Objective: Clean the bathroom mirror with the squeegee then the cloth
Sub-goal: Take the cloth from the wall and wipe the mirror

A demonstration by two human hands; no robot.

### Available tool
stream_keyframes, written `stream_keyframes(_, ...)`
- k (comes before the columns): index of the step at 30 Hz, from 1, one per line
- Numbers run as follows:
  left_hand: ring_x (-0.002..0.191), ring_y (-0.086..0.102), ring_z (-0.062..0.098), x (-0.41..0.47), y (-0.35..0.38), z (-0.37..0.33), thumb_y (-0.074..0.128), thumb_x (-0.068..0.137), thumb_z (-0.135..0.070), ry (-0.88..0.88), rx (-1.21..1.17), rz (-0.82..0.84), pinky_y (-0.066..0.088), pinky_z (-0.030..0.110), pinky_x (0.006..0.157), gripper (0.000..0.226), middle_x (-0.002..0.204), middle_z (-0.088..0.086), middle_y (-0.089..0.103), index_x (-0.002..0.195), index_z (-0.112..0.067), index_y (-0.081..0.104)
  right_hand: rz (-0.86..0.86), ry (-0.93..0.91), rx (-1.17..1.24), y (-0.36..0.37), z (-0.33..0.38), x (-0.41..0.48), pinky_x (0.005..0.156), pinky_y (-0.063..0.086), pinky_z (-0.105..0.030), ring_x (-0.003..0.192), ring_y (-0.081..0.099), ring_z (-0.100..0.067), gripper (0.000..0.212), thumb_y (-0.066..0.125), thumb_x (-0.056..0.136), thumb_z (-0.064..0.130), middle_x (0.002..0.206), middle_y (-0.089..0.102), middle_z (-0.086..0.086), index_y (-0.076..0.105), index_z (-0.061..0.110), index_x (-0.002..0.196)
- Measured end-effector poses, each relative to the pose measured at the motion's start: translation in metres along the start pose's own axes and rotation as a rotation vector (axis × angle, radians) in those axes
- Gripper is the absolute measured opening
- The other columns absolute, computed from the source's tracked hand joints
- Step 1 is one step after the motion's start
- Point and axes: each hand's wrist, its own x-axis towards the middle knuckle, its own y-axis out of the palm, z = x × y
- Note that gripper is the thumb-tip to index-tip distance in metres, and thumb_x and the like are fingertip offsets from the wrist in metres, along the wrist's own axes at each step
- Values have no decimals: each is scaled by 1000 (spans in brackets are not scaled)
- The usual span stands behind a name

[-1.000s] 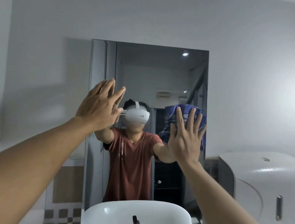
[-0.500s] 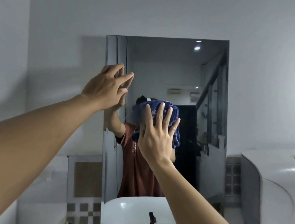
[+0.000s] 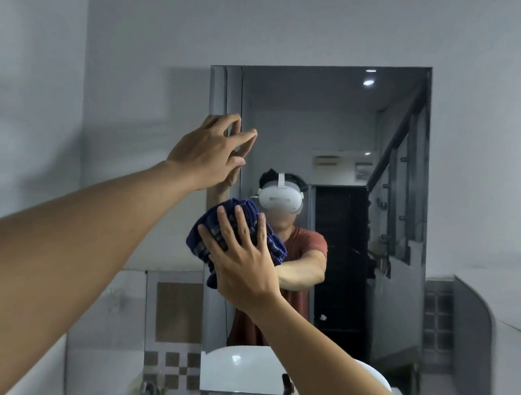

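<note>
While the right hand (image 3: 241,261) presses the cloth (image 3: 205,239) flat to the mirror (image 3: 337,134), the cloth step is in hand; no squeegee in view.

Cloth: dark blue, bunched, at about 8 o'clock from mirror centre, near the left edge. Right fingers spread and extended over it, holding it against the glass by palm pressure rather than a clenched grip. Left hand (image 3: 208,151) at 10 o'clock on the mirror's left edge, fingers loose and part-curled, grasping nothing; whether the tips touch glass or frame I cannot tell. Judgement: next move calls for steady pressure and overlapping passes toward the unwiped right half and lower strip. Hidden: cloth's contact face, behind the hand. Right forearm covers part of the lower mirror. Streaks or wet patches are not resolvable. Basin (image 3: 492,343) at 4 o'clock cut by the frame.
</note>
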Motion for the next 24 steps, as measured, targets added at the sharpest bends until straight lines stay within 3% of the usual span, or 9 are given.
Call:
stream_keyframes(3,142,29,31,-4,4,-3,60,96,-35,-11,12,-15,47,51,101,60,156,8,32,151,-25,39,53,-101,-54,7,-4,-26,119,-6,-68,154,6,-41,78,53,90,49,168,14,-14,24,24,158)
stream_keyframes(7,143,30,33,-21,12,-13,59,96,-37,-55,-19,-64,46,51,104,61,157,12,31,151,-21,39,89,-75,-74,4,-17,-54,119,4,-69,154,7,-40,75,47,91,47,168,14,-14,23,26,159)
stream_keyframes(12,142,31,36,-54,29,-33,60,93,-41,-73,-60,-113,45,49,104,63,157,16,30,149,-19,42,44,109,-75,-12,-56,-76,120,12,-67,154,12,-40,63,43,101,42,167,18,-13,24,29,159)
stream_keyframes(19,151,12,36,-71,57,-50,60,83,-65,-49,-66,16,19,48,122,88,165,16,12,156,-31,25,3,339,-99,-35,-113,-90,122,2,-64,155,3,-39,64,37,102,47,169,9,-13,14,34,161)
stream_keyframes(24,151,11,36,-71,60,-51,65,81,-63,-63,-66,5,19,49,122,90,165,16,13,156,-31,26,-53,495,-90,-41,-149,-102,122,1,-63,155,-4,-39,66,32,101,48,169,1,-13,8,33,161)
